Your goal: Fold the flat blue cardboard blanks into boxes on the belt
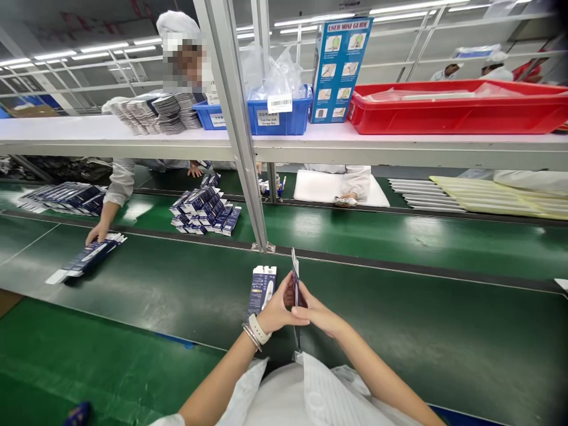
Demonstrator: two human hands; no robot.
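Note:
Between my two hands a thin, flat dark-blue carton (296, 284) stands on edge, seen almost edge-on, with pale flaps at its top. My left hand (280, 306), with a white watch and bangles at the wrist, presses its left face. On the other face lies my right hand (316, 310), its thumb reaching across the near edge. Just left of my left hand, another blue and white carton (261, 289) lies on the dark green belt (399, 319), partly covered by that hand.
A metal post (248, 154) rises beyond my hands to a white shelf (155, 145) holding blue bins and a red tray (452, 112). Cartons are piled on the farther belt (204, 210). At left another person's hand (100, 231) touches flat cartons (89, 257).

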